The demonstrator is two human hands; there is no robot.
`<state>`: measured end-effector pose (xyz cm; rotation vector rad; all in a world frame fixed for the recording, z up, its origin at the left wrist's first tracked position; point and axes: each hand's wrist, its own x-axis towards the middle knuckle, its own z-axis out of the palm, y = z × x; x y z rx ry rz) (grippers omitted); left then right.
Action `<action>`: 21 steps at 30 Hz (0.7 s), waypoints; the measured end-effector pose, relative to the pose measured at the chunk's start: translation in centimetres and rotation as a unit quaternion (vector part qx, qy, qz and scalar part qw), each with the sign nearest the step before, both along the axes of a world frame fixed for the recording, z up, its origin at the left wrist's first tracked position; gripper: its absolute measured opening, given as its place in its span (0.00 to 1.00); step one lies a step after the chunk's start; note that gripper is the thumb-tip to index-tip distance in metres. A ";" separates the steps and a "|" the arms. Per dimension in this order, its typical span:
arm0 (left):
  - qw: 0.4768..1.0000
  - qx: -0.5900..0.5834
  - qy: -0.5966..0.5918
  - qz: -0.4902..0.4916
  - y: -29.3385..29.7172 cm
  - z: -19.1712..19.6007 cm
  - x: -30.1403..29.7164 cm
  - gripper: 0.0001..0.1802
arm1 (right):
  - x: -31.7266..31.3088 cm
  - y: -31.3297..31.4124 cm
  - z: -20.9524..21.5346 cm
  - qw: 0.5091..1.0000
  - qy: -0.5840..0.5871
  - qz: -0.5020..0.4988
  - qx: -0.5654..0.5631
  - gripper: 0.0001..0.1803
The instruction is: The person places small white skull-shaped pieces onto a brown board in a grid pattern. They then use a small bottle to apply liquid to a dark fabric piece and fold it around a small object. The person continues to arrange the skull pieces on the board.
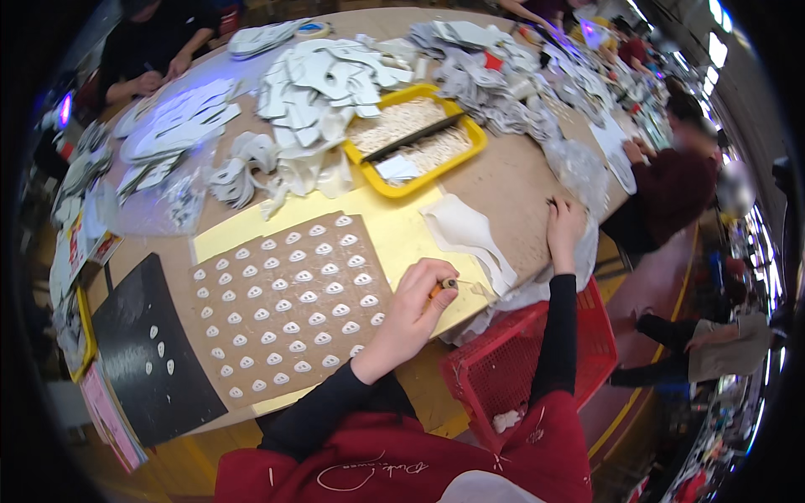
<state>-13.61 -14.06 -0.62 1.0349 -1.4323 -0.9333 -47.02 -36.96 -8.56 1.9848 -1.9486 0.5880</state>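
Observation:
My left hand [411, 306] is closed around a slim tool with a wooden handle [449, 283], above the yellow sheet at the table's near edge. Its far end is too blurred to name. My right hand [567, 225] is stretched out at the table's right edge, next to a clear plastic bag [579, 172]. Its fingers look pinched together by a small dark spot; what they hold is hard to make out. Between the hands lies a cream cut piece [461, 226]. Left of my left hand, a brown board [281, 331] carries rows of small white oval pieces with dark marks.
A yellow tray [476, 151] of small pale pieces stands ahead, a black bar across it. Piles of white cut pieces [323, 80] and grey ones [495, 92] lie beyond. A black board [147, 293] is at left, a red crate [524, 348] below right. People sit around the table.

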 end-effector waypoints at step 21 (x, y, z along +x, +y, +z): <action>0.995 0.005 0.095 -0.044 -0.7 -1.5 0.2 0.12 | 16.9 20.2 14.1 0.909 -0.169 0.353 0.140 0.10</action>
